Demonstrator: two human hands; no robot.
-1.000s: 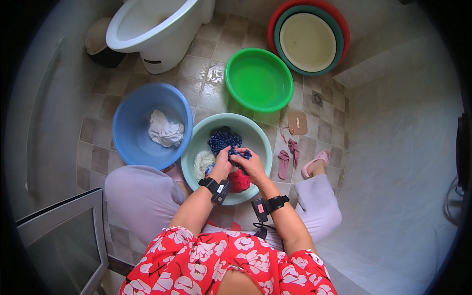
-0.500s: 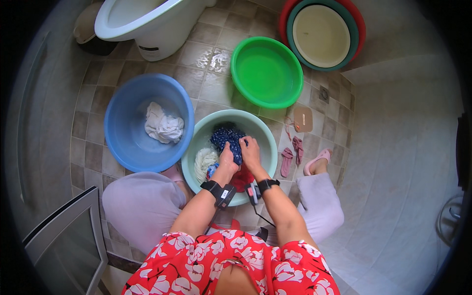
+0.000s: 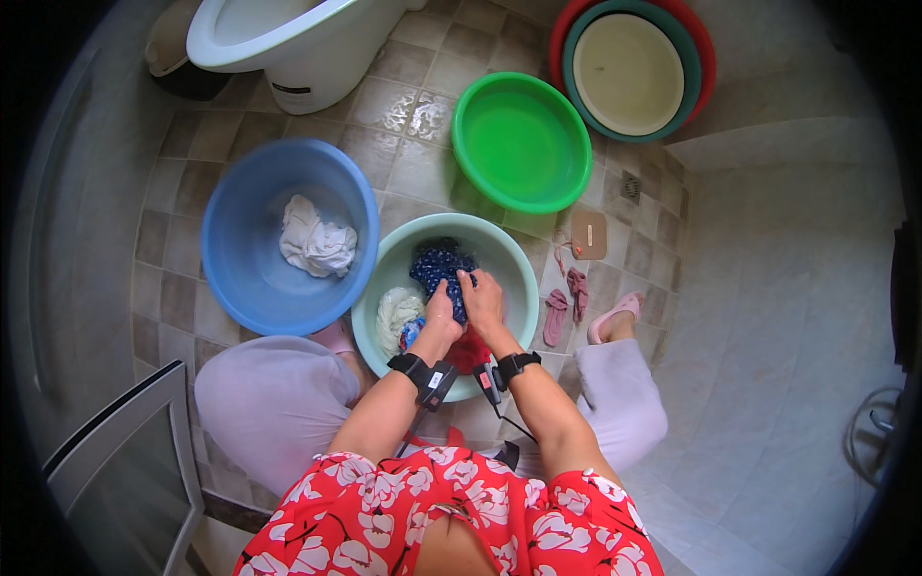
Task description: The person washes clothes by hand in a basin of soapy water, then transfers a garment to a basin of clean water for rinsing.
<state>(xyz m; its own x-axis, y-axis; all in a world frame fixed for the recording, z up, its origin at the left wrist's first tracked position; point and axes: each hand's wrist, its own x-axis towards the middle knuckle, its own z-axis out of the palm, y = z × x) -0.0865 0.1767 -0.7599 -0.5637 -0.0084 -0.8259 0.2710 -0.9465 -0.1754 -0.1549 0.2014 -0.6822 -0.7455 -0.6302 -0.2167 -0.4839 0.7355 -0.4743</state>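
Over a pale green basin (image 3: 523, 288) between my feet, both hands grip a dark blue cloth (image 3: 440, 267) with small white marks. My left hand (image 3: 441, 315) is closed on its near left side, thumb up. The fingers of my right hand (image 3: 483, 300) are bent round its right edge, close beside the left hand. The far part of the cloth hangs down into the basin. Left of my hands lie a bunched whitish cloth (image 3: 397, 317) and a blue-and-white piece (image 3: 412, 332). A red cloth (image 3: 470, 353) sits beneath my wrists.
A blue tub (image 3: 230, 278) at the left holds a crumpled white cloth (image 3: 317, 240). Beyond stands a bright green basin (image 3: 519, 144), with stacked basins (image 3: 629, 72) at the far right. Pink socks (image 3: 555, 317) lie on the tiles. A toilet (image 3: 307, 67) is far left, a framed panel (image 3: 125, 470) near left.
My right hand has shifted slightly left, nearer the left hand. Both still hold the dark blue cloth, and the basins stand where they were.
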